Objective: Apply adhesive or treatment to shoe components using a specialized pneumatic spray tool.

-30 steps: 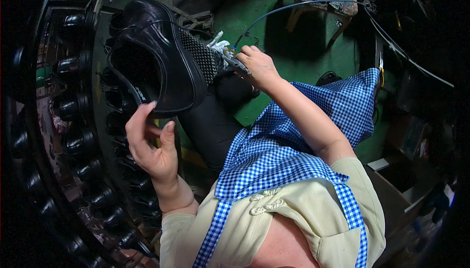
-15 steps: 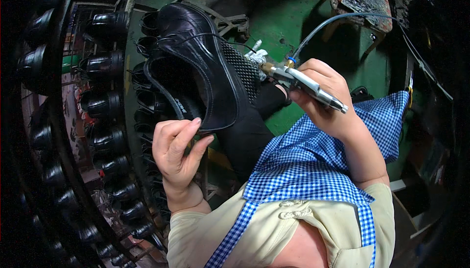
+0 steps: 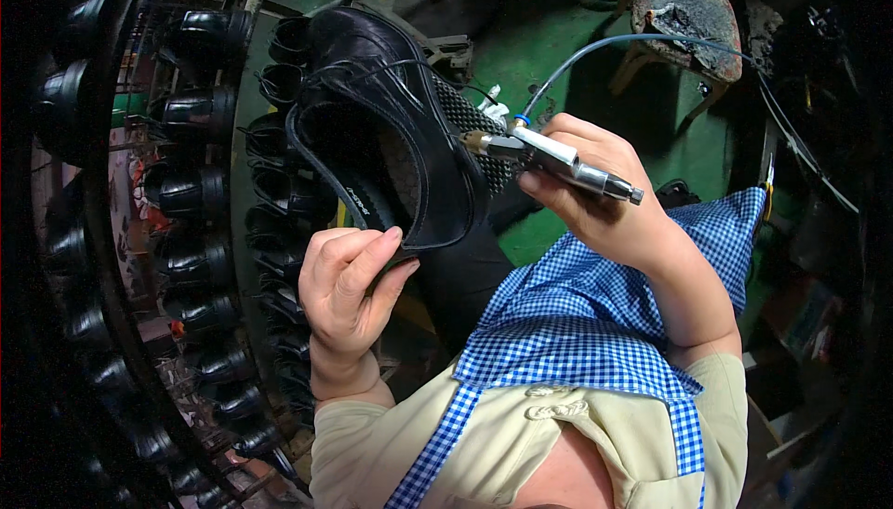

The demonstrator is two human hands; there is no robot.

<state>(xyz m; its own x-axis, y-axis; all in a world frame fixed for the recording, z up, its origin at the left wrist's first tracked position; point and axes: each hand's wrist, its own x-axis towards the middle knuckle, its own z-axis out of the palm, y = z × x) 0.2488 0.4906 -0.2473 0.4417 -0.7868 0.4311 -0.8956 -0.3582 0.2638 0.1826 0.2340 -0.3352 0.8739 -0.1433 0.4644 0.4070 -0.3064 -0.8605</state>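
A black leather lace-up shoe [image 3: 445,179] is held up in front of me, toe pointing away and its opening facing me. My left hand [image 3: 346,287] pinches the shoe's heel edge between thumb and fingers. In my right hand [image 3: 603,194] is a metal spray gun [image 3: 556,155], its fingers wrapped around the body. The gun's brass-coloured nozzle points left, close beside the shoe's right side. From the blue fitting on the gun, a thin air hose [image 3: 595,42] arcs away to the right.
On the left stands a metal rack [image 3: 244,53] with rows of black shoes [image 3: 193,116]. A worn, stained stool [image 3: 690,16] is at the far right on the green floor [image 3: 558,20]. A blue checked apron [image 3: 577,323] covers my lap.
My right hand has brought the spray gun left, so its nozzle is nearer the shoe. The shoe and my left hand have shifted slightly right.
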